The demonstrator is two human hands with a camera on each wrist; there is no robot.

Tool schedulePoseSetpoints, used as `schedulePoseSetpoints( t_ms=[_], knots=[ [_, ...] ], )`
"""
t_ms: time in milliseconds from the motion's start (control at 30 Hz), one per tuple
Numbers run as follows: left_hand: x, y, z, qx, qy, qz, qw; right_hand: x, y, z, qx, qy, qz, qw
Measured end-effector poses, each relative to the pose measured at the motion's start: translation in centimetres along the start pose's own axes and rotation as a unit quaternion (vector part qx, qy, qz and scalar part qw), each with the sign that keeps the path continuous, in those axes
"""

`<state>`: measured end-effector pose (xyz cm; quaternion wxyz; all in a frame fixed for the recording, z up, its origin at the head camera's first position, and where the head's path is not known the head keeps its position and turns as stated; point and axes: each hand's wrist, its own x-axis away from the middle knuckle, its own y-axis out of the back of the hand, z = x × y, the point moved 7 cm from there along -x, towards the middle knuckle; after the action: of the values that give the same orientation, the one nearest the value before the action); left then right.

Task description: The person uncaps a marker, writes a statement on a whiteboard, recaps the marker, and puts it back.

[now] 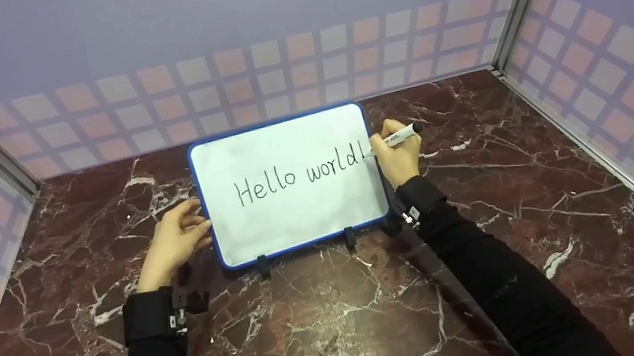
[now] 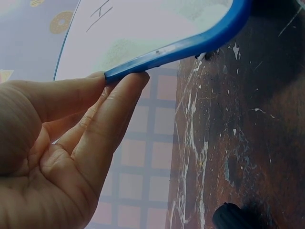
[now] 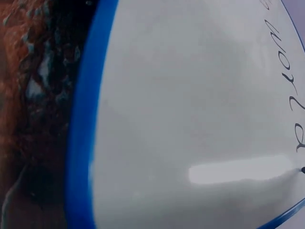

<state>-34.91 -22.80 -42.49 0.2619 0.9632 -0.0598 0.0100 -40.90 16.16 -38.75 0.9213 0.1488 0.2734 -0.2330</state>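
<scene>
A whiteboard [image 1: 298, 220] with a blue frame leans back on black stand feet, with "Hello world!" handwritten in black across it. My left hand [image 1: 177, 235] pinches the board's left edge. The left wrist view shows the thumb and a finger of that hand [image 2: 71, 129] at the blue rim [image 2: 181, 52]. In my right hand [image 1: 399, 154] is a white marker [image 1: 401, 136] with a black end, gripped like a pen at the board's right side. The marker's dark tip [image 3: 303, 170] shows at the right wrist view's edge, by the last letters; whether it touches cannot be told.
Dark red marble-patterned tabletop [image 1: 321, 347] surrounds the board. Purple walls [image 1: 134, 27] with pink and white checks enclose the back and sides. Two black stand feet [image 1: 264, 267] jut out under the board's front. A small black cylinder [image 2: 231, 217] appears low in the left wrist view.
</scene>
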Motion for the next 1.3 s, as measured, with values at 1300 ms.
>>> schedulePoseSetpoints(
  t_ms=[1300],
  knots=[
    [0.5, 0.5, -0.5, -0.042, -0.013, 0.011, 0.9990, -1.2, 1.9, 1.3, -0.205, -0.064, -0.048, 0.9755]
  ],
)
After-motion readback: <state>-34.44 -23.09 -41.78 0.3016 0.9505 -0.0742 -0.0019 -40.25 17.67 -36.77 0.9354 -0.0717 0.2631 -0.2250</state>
